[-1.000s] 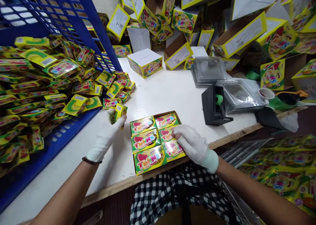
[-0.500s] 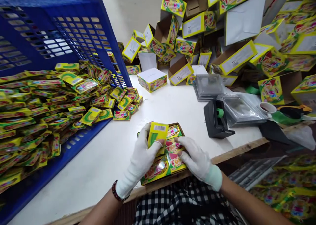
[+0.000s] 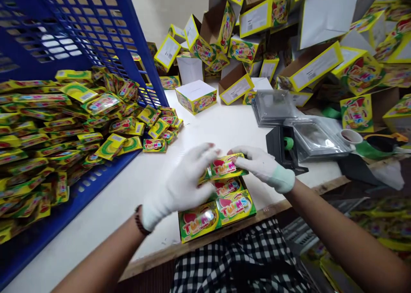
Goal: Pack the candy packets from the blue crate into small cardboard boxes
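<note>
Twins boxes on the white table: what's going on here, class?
A person in white gloves is handling small Twins boxes at a shallow tray. The right hand holds one Twins box at the tray's far end; the left hand, blurred, is over its left side, its grip unclear. More boxes lie in the near rows, and a blue crate holds loose packs.

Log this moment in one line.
left hand open, blurred, over shallow box | right hand touching upper TWINS pack | blue crate heaped with packs | tape dispenser nearby
</note>
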The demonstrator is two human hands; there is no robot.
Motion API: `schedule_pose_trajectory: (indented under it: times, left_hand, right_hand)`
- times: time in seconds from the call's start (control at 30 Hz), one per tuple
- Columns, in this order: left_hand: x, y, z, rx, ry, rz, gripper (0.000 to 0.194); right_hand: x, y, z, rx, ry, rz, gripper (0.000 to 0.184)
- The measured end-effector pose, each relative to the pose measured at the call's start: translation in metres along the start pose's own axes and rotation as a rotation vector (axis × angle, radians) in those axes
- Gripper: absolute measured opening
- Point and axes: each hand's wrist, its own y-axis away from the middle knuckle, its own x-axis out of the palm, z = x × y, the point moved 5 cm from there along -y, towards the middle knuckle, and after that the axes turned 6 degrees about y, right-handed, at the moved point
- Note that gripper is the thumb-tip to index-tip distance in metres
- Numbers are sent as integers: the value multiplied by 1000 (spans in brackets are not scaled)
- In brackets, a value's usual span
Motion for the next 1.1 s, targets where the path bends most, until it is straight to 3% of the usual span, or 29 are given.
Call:
schedule_pose_trajectory:
  times: [0.13, 0.17, 0.23, 0.33, 0.4, 0.5, 0.6, 0.67, 0.77, 0.83, 0.9, 1.0, 1.1]
  left_hand:
    - [-24, 18, 123, -366, -131, -93, 54]
    - [-27, 25, 154, -461, -194, -78, 56]
    - [-24, 39, 206, -579, -307, 77, 63]
    - [-15, 56, 248, -662, -464, 323, 66]
    - [-17, 63, 254, -735, -539, 364, 63]
    - [-24, 67, 238, -845, -451, 266, 56]
    - [-30, 61, 197, -827, -187, 46, 47]
    - [-30, 50, 157, -724, -100, -52, 46]
    - [-22, 21, 87, -468, -79, -50, 46]
    - [-12, -1, 43, -265, -63, -13, 45]
    - [-4, -16, 13, -122, -63, -1, 44]
    - [1, -21, 5, -118, -27, -96, 49]
    - [4, -4, 26, -324, 31, -180, 45]
  right_hand:
    - [8, 5, -21, -54, 266, -103, 22]
    - [12, 7, -25, -94, 326, -135, 20]
    - [20, 12, -30, -196, 453, -189, 16]
    - [29, 16, -32, -298, 653, -201, 15]
    - [34, 17, -32, -302, 802, -187, 16]
    - [40, 19, -34, -285, 936, -159, 17]
    - [41, 23, -35, -326, 886, -194, 17]
    - [36, 24, -29, -383, 780, -285, 21]
    - [26, 18, -11, -387, 491, -400, 33]
    - [22, 4, 4, -343, 285, -358, 46]
    - [21, -13, 17, -343, 191, -271, 50]
    - [12, -34, 17, -364, 220, -237, 31]
    - [3, -45, -10, -299, 292, -274, 22]
